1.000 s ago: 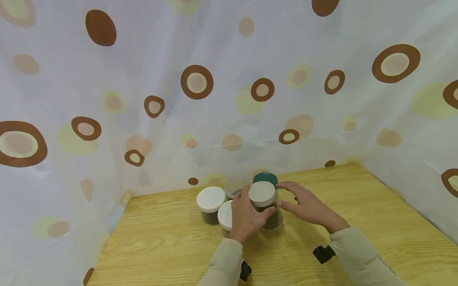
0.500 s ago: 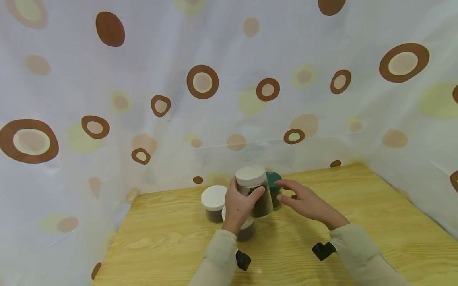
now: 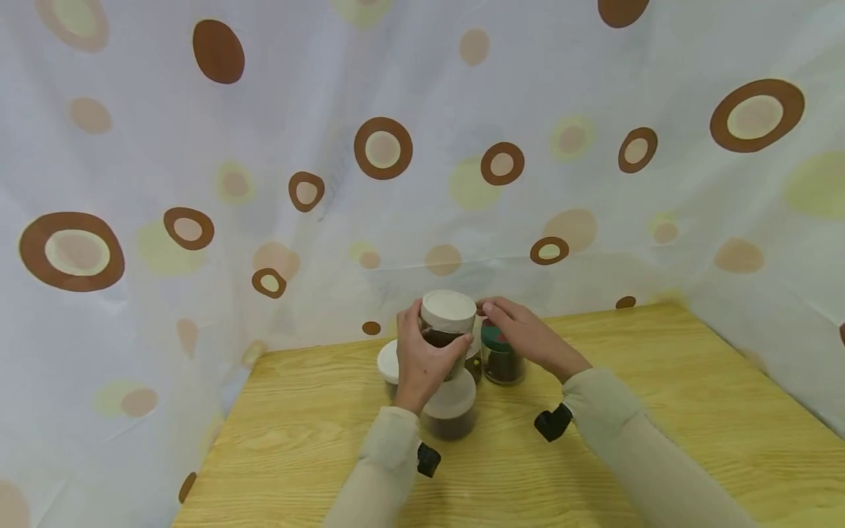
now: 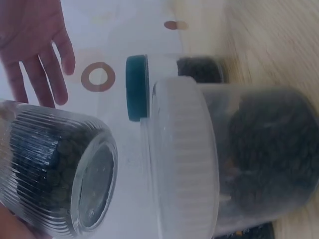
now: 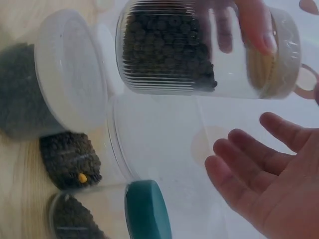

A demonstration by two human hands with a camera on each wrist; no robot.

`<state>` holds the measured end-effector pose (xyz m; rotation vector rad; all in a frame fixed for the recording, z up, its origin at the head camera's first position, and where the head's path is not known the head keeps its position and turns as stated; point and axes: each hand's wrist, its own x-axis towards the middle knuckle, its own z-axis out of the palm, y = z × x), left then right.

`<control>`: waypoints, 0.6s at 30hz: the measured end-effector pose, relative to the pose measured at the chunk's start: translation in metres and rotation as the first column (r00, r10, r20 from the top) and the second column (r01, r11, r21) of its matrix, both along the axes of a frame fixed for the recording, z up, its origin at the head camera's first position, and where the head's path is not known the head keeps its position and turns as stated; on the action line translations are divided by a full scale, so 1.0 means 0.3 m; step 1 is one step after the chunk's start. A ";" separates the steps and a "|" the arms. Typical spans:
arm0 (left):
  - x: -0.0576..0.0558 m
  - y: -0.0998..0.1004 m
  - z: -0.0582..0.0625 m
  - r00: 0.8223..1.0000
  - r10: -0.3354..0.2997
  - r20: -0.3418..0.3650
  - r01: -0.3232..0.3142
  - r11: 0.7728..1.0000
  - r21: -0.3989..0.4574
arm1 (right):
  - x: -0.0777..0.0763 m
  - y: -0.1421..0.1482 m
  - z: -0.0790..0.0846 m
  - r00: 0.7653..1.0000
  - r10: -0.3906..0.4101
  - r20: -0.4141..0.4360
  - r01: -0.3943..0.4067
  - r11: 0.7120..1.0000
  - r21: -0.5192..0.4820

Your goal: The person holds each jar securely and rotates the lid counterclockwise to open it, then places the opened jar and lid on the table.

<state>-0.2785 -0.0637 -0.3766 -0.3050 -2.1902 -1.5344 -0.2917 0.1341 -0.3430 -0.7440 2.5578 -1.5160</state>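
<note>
My left hand [image 3: 422, 370] grips a ribbed clear jar [image 5: 167, 57] with a whitish lid, partly filled with small dark round pieces. That jar is raised above the others; its glass base faces the left wrist camera. Straight, spread fingers show on my right hand [image 5: 271, 172], close to the held jar's lid and apart from it in the right wrist view. Below that hand stands a green-lidded jar [image 3: 503, 363] with dark contents. A wide white-lidded jar [image 3: 450, 411] stands under the held jar. Behind it, partly hidden, is a clear-lidded jar [image 5: 75, 159] holding dark bits and one yellow piece.
Another white-lidded jar [image 3: 388, 363] stands at the left, half covered by my left hand. The jars stand on a wood-grain table [image 3: 297, 440]. A white sheet with brown and yellow spots [image 3: 396, 220] hangs behind and along the sides.
My left hand has lifted the ribbed jar from in front of the green-lidded one and carried it left, above the white-lidded jar. My right hand has followed leftward.
</note>
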 end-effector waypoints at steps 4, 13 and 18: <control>-0.007 -0.015 0.012 0.998 0.043 -0.044 -0.047 0.995 -0.091 | -0.034 -0.050 0.010 0.997 0.021 0.069 -0.014 0.995 -0.098; -0.012 -0.039 0.007 0.984 0.086 -0.154 -0.121 0.966 -0.230 | -0.041 -0.105 0.026 1.000 0.013 0.026 -0.011 0.997 -0.074; -0.004 -0.046 0.007 0.963 0.061 -0.264 -0.147 0.935 -0.321 | -0.030 -0.138 0.046 0.999 -0.043 -0.019 0.044 0.998 0.048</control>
